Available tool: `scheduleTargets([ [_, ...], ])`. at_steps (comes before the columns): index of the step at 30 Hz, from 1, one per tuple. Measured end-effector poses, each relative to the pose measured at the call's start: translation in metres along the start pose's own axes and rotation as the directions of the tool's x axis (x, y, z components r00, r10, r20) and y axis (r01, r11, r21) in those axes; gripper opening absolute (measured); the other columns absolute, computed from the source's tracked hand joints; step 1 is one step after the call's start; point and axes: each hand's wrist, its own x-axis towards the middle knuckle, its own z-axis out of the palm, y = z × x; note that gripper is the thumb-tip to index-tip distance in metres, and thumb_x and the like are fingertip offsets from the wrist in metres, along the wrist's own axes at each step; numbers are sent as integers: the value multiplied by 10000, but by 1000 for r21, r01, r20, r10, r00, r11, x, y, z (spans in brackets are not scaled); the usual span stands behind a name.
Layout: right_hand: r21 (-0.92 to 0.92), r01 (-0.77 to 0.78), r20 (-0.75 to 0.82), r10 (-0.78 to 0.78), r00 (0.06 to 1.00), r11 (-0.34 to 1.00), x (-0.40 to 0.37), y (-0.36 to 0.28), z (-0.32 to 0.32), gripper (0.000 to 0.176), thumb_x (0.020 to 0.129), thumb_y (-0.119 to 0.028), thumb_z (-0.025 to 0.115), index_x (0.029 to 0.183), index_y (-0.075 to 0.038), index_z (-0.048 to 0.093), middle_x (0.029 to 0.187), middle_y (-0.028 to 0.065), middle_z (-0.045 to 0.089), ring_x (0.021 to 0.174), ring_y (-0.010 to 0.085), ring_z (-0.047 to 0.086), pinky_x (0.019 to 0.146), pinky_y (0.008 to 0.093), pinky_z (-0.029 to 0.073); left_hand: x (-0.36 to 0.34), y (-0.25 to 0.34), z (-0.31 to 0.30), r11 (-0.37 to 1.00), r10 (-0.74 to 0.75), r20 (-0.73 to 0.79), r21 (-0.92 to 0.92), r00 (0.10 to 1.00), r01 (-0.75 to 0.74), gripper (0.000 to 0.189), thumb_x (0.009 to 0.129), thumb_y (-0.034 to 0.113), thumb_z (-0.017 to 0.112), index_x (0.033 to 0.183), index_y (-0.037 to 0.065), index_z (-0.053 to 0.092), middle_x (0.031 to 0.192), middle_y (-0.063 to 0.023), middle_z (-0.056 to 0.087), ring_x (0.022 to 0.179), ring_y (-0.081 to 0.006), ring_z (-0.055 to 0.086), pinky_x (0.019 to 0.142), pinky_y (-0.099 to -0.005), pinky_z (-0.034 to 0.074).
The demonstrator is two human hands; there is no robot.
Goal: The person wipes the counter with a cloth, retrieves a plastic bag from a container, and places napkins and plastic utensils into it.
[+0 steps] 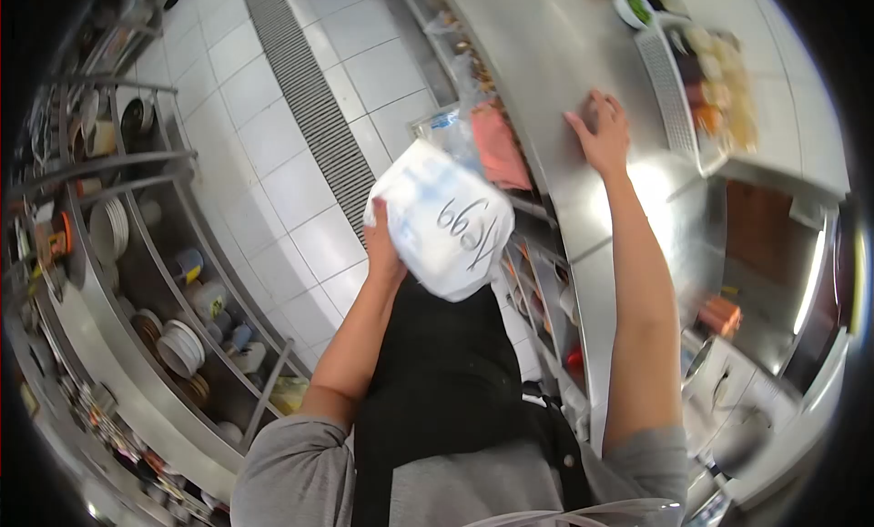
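Treat white bag as probably soft, light, slippery; cup underneath. Clasped in left hand fingers; right hand splayed empty on bench.

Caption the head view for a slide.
Left hand holds a white marked bag; right hand rests flat on the steel counter.

Single view. The camera sits on the person's head and faces steeply down along the torso. Reference: the steel counter, which runs from the top edge to the lower right. The tiled floor lies left of the counter, and the open shelving lies farther left. Range is close, at arm's reach: the left hand grips a white packet just left of the counter, and the right hand lies flat on it. The wide-angle lens bends straight lines and darkens the corners.
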Motion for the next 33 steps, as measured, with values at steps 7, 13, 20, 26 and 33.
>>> scheduleTargets([
  [7,861,-489,486,57,872,137,-103,-19,-119,664,1036,-542,482,1476,-44,484,1517,121,479,1337,255,501,1112,370,397,-44,7,129,994,-92,380,95,920,60,752,1056,606,356,1499,-1,378,1423,-149,548,1293,-265,557,1095,-433,442],
  [13,731,-501,348,378,858,464,-227,120,-90,503,968,-306,638,1376,-22,563,1248,128,659,1094,222,621,945,352,491,-73,-105,189,701,-46,472,643,880,-308,841,884,234,781,1523,-27,301,1414,-208,508,1224,-298,565,1011,-391,486],
  [20,713,-463,283,388,877,527,-321,159,-120,466,842,51,705,1291,-45,627,1096,117,635,827,143,619,749,293,517,-95,-142,197,294,40,655,714,754,-636,844,830,215,805,1504,-16,352,1474,-287,377,1411,-409,358,1177,-444,306],
  [26,470,-427,-179,558,810,772,-336,211,-99,300,864,-14,716,1157,-40,662,1150,124,631,1015,249,626,893,359,500,-128,-178,247,-219,144,848,530,510,-819,843,813,255,820,1504,32,392,1488,-280,347,1349,-444,361,1125,-513,329],
  [33,497,-437,-221,597,771,750,-335,224,-126,203,873,-69,727,1072,-62,692,1142,127,619,1118,322,596,922,419,501,-47,-221,297,-33,73,882,469,465,-883,413,815,247,805,1184,79,727,1181,-198,607,1126,-377,566,977,-437,467],
])
